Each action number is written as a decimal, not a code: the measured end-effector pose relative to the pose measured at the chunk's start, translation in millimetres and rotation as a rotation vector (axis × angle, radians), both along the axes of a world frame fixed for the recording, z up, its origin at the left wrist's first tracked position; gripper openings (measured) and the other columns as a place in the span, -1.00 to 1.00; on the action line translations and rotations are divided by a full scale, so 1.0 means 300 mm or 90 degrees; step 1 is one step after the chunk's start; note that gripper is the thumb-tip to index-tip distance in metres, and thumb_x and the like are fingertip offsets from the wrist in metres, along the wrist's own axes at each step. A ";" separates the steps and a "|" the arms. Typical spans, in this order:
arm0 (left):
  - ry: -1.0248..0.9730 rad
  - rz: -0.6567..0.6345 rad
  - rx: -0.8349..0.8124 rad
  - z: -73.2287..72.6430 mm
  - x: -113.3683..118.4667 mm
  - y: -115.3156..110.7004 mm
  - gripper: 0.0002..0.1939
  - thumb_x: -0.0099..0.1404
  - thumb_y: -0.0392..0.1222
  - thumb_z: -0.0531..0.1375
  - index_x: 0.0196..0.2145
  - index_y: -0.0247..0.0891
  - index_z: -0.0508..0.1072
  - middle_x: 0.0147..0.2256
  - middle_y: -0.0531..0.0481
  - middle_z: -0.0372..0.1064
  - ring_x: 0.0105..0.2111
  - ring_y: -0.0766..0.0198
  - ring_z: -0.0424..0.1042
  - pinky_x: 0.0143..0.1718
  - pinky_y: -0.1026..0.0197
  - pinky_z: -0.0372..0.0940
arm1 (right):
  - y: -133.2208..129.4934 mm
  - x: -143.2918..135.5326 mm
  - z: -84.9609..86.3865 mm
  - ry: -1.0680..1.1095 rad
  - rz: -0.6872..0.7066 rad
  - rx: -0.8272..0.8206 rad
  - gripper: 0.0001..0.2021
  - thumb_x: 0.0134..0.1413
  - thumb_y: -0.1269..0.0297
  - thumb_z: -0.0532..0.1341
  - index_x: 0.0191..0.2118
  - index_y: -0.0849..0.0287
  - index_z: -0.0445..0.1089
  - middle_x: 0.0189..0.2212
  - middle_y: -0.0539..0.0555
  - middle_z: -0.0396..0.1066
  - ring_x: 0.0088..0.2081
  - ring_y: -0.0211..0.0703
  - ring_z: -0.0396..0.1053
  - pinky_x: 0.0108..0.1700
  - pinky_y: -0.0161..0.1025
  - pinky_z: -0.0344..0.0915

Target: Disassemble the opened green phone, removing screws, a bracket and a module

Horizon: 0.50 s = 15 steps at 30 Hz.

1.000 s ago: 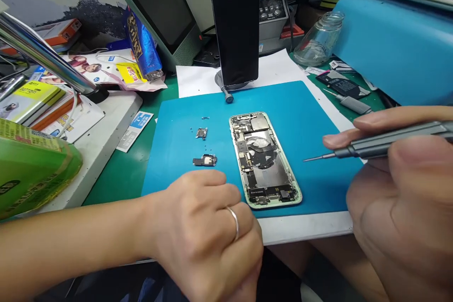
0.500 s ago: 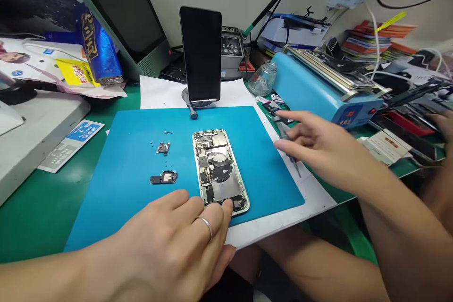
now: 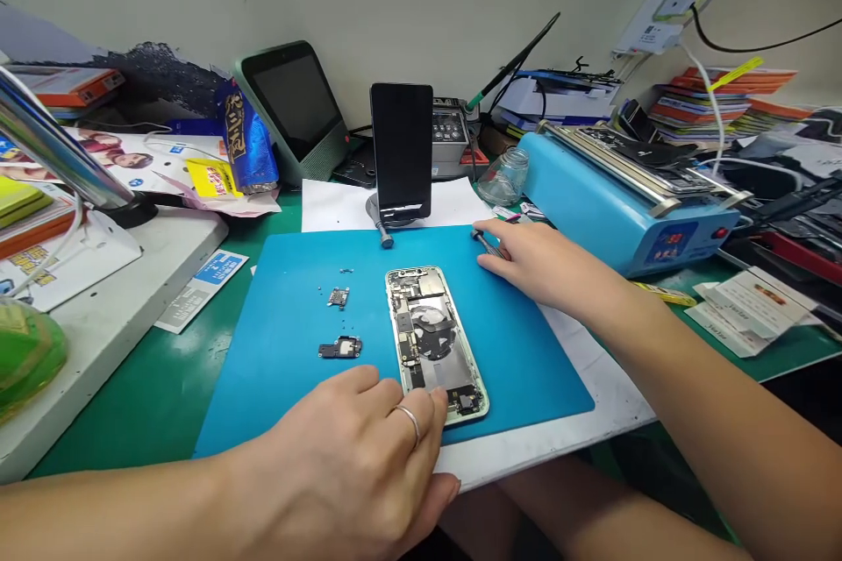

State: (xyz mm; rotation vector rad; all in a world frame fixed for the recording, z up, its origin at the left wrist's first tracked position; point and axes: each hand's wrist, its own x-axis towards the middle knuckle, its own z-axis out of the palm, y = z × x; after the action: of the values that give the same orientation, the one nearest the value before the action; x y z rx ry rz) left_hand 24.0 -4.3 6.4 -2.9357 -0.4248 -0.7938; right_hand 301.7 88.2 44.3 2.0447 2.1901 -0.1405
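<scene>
An opened smartphone lies on a blue mat, its inside parts exposed. My left hand rests at the phone's lower end, fingers curled over its bottom edge and gripping it; a ring sits on one finger. To the phone's upper right, my right hand pinches a grey screwdriver, most of which my fingers hide. Left of the phone lie a small circuit board, a black speaker module, a tiny bracket and several tiny screws.
A dark phone stands upright on a stand behind the mat. At the right is a blue heating machine, with a glass jar beside it. A white platform and a lamp pole occupy the left.
My right hand has closed on the screwdriver and brought it left, over the mat's upper right corner. My left hand stays at the phone's lower end. The camera view has shifted.
</scene>
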 end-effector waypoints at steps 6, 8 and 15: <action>0.008 -0.020 0.021 -0.003 0.006 0.014 -0.70 0.49 -0.14 0.17 -0.20 -0.45 0.60 -0.37 -0.06 0.50 -0.54 0.20 0.42 -0.63 0.06 0.29 | 0.008 0.038 -0.034 -0.006 0.048 0.053 -0.50 0.40 0.01 0.15 0.21 0.33 0.30 0.00 0.19 0.33 0.05 -0.27 0.34 0.16 -0.19 0.45; 0.007 -0.038 0.032 0.001 0.009 0.016 -0.72 0.47 -0.13 0.20 -0.29 -0.39 0.58 -0.41 -0.03 0.45 -0.56 0.22 0.38 -0.65 0.07 0.24 | 0.019 0.056 -0.030 -0.006 0.070 0.085 -0.50 0.40 0.01 0.15 0.21 0.34 0.30 -0.02 0.18 0.34 0.02 -0.28 0.35 0.14 -0.20 0.45; 0.018 -0.061 0.017 0.015 0.008 0.008 -0.74 0.47 -0.12 0.22 -0.32 -0.36 0.51 -0.43 0.02 0.42 -0.57 0.30 0.36 -0.63 0.13 0.26 | 0.103 0.109 0.023 0.008 0.314 0.185 -0.60 0.39 0.08 0.16 0.09 0.33 0.39 0.08 0.19 0.32 0.22 -0.19 0.25 0.40 0.00 0.26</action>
State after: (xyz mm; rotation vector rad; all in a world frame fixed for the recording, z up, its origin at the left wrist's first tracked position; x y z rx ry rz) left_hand 26.4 -1.9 10.9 -2.9585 -0.2706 -0.7606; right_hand 334.5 119.2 51.3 1.5454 2.7768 0.2327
